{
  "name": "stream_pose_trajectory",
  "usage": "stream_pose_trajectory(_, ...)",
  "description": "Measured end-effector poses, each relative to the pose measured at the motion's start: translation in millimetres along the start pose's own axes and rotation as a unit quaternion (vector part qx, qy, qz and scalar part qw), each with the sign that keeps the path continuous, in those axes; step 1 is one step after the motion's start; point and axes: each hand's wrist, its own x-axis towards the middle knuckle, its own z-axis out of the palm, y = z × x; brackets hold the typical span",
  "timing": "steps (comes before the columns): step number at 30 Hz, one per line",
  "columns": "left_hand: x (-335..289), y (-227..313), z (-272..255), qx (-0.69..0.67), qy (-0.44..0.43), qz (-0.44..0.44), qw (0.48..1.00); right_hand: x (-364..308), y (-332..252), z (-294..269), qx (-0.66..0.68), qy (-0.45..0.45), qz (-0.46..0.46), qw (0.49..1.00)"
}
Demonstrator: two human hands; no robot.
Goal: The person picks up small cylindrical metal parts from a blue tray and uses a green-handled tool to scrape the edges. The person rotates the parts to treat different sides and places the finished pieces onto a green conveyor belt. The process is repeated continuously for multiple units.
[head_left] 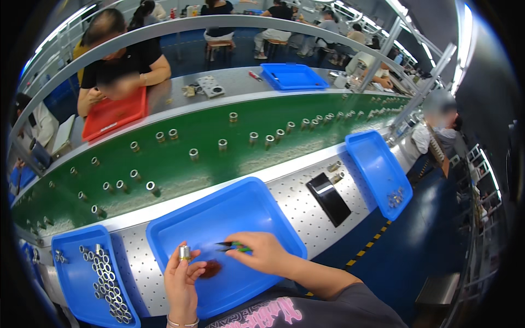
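Over the large blue tray [219, 210] both my hands are at work. My left hand [183, 284] is closed, its fingertips pinching a short silver metal cylinder [185, 252] held upright. Just to the right, my right hand [262, 252] is wrapped round tweezers [229, 246] with dark pointed tips and some green on them. The tips point left toward the cylinder and are apart from it. A reddish-brown heap [210, 269] of small bits lies in the tray beside my left fingers; what it is I cannot make out.
On the left stands a blue tray [68, 284] with many metal rings. A green conveyor belt [180, 183] carrying similar cylinders runs beyond. Rightward lie a black tablet-like slab [328, 199] and another blue tray [372, 158] with small parts. Across the belt, a person works over a red tray [115, 117].
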Motion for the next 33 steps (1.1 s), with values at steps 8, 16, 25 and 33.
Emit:
stream_pose_trajectory(8,3.2,1.0,0.9,0.005,-0.030,0.016,0.999,3.6,-10.8,11.9,0.038,0.004,-0.068,0.997)
stream_pose_trajectory(16,-6.8,-10.9,-2.1,0.005,-0.084,0.014,0.996,-0.3,-17.2,16.8,0.004,0.010,-0.090,0.996)
stream_pose_trajectory(25,-9.0,-16.8,3.1,0.034,-0.097,0.054,0.993,2.6,-12.6,14.7,0.007,-0.009,-0.080,0.997)
stream_pose_trajectory(33,-10.7,-11.6,1.5,0.047,-0.102,0.048,0.993,-5.6,-14.5,2.6,0.071,-0.020,-0.039,0.996)
